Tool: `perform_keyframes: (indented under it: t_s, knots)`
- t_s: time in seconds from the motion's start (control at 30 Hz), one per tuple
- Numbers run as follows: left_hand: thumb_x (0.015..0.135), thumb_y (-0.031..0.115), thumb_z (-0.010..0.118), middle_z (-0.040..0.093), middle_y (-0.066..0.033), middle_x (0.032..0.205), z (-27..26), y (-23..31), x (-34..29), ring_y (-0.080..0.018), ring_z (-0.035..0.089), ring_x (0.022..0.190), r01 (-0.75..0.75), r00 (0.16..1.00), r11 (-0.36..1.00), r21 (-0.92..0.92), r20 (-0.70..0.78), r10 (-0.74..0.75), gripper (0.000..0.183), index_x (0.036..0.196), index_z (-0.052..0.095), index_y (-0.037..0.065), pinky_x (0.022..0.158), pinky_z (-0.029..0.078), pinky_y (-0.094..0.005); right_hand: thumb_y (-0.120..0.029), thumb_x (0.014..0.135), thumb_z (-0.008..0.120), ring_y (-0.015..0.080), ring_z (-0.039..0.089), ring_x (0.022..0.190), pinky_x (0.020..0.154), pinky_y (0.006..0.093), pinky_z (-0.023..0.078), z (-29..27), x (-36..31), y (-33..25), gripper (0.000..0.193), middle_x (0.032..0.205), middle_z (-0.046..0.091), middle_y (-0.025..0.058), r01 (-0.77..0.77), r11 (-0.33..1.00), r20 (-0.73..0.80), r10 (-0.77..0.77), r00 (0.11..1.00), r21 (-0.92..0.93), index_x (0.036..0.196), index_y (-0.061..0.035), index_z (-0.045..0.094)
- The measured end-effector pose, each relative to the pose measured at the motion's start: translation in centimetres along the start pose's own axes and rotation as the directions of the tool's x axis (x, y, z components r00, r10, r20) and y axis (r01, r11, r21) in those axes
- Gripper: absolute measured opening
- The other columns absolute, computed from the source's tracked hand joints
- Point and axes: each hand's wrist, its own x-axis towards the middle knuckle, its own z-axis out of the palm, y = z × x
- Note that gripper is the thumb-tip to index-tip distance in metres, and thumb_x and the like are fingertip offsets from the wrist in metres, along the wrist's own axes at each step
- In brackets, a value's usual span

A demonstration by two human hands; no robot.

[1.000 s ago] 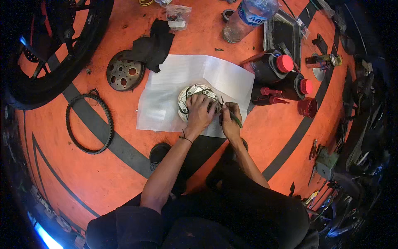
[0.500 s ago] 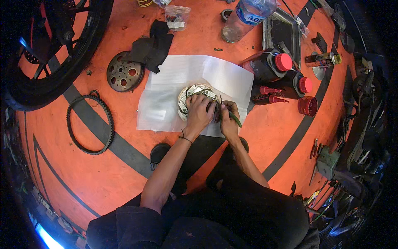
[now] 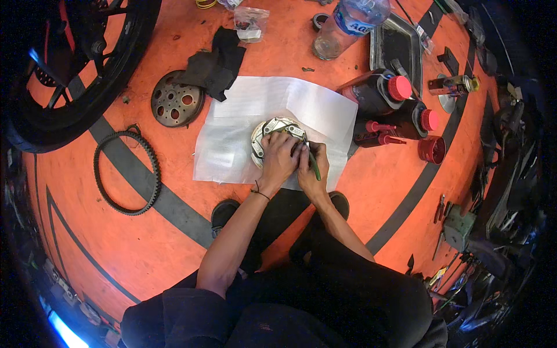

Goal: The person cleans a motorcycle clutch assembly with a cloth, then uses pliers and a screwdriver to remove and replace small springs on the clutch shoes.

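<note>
A round metal scooter clutch assembly (image 3: 283, 123) with pale shoes lies on a white paper sheet (image 3: 232, 116). My left hand (image 3: 279, 155) is closed over its lower part, fingers curled on the metal. Close beside it, my right hand (image 3: 313, 167) grips a slim green-handled tool (image 3: 315, 166), held at the clutch's right edge. The tool's working end is hidden by my fingers, so its exact kind does not show. Both hands nearly touch each other, and they cover the lower right of the clutch.
Left of the paper lie a drilled clutch bell (image 3: 177, 103), a black cloth (image 3: 223, 65) and a toothed drive belt (image 3: 104, 174). A wheel (image 3: 125, 64) stands far left. Red-capped bottles (image 3: 371, 93), a red cup (image 3: 431, 149), a large clear bottle (image 3: 332, 43) and a metal tray (image 3: 416, 55) are right.
My right hand has moved slightly left, closer to my left hand. The green handle has swung more upright. My left hand stays on the clutch.
</note>
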Motion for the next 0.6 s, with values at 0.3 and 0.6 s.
perform_keyframes:
  t_s: [0.3, 0.6]
  knots:
    - [0.076, 0.025, 0.076, 0.049, -0.0176, 0.127, -1.8, 1.1, 1.5, -0.0360, 0.041, 0.124, 0.034, 0.999, 0.978, 0.206, 0.023, -0.040, 0.052, 0.120, 0.060, 0.003, 0.102, 0.030, -0.0496, -0.013, 0.099, 0.056, 0.0288, 0.060, 0.072, 0.066, 0.0401, 0.047, -0.2, 0.7, 0.6, 0.018, 0.082, 0.060, 0.0200, 0.020, 0.999, 0.009, -0.021, 1.000, 0.030, 0.095, 0.0046, 0.050]
    - [0.073, 0.034, 0.077, 0.049, -0.0192, 0.133, -2.4, 0.1, 3.2, -0.0347, 0.040, 0.130, 0.013, 0.992, 0.980, 0.201, 0.120, -0.038, 0.073, 0.131, 0.053, -0.002, 0.112, 0.023, -0.0508, -0.012, 0.099, 0.056, 0.0259, 0.060, 0.074, 0.068, 0.0387, 0.048, 0.4, 0.9, 0.8, 0.017, 0.084, 0.060, 0.0201, 0.021, 0.998, -0.001, -0.021, 1.000, 0.064, 0.096, 0.0034, 0.049]
